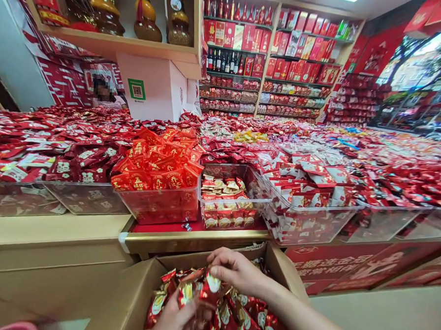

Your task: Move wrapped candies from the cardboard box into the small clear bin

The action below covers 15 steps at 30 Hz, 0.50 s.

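Observation:
My right hand reaches in from the right over an open cardboard box, its fingers closed on a red candy packet with a pale oval print. Just below and to the left, my left hand is curled, with another wrapped candy in red and gold at its fingertips. Motion blurs the left fingers a little. Loose red-wrapped candies fill the box beneath both hands. Ahead of them stands a clear plastic bin, partly filled with similar red and gold packets in rows.
A bin of orange-red packets stands left of the partly filled one, and a bin of red and white packets stands right. A gold counter edge runs behind the box. Shelves of bottles line the back; a person is at far left.

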Motion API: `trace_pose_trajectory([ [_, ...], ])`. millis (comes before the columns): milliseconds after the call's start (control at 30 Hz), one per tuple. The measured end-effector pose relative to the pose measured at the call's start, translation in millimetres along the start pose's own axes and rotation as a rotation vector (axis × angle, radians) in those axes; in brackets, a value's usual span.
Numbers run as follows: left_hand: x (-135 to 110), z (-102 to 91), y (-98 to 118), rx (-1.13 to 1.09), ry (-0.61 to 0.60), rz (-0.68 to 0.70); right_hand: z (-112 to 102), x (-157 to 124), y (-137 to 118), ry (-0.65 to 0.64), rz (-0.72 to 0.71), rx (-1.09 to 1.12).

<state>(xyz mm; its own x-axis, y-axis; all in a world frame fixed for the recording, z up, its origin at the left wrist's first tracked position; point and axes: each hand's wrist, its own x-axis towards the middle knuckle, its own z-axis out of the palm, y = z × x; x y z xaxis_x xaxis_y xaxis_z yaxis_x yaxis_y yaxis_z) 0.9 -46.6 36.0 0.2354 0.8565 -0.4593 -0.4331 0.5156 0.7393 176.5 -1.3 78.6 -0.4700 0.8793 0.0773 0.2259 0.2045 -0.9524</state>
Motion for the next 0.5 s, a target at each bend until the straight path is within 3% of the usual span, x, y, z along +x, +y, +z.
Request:
trace_pose_trajectory([
  [100, 0.6, 2.9, 4.5, -0.021, 0.054, 0.06, 1.7, 1.4, 4.3, 0.055, 0.132, -0.049],
  [300, 4.6, 1.7, 2.3, 0.073, 0.085, 0.294, 7.6, 1.0, 5.8, 0.037, 0.165, -0.052],
  [500, 3.0, 5.6, 4.7, 0.014, 0.102, 0.336, 18.9, 3.8, 8.9, 0.099, 0.332, 0.302],
])
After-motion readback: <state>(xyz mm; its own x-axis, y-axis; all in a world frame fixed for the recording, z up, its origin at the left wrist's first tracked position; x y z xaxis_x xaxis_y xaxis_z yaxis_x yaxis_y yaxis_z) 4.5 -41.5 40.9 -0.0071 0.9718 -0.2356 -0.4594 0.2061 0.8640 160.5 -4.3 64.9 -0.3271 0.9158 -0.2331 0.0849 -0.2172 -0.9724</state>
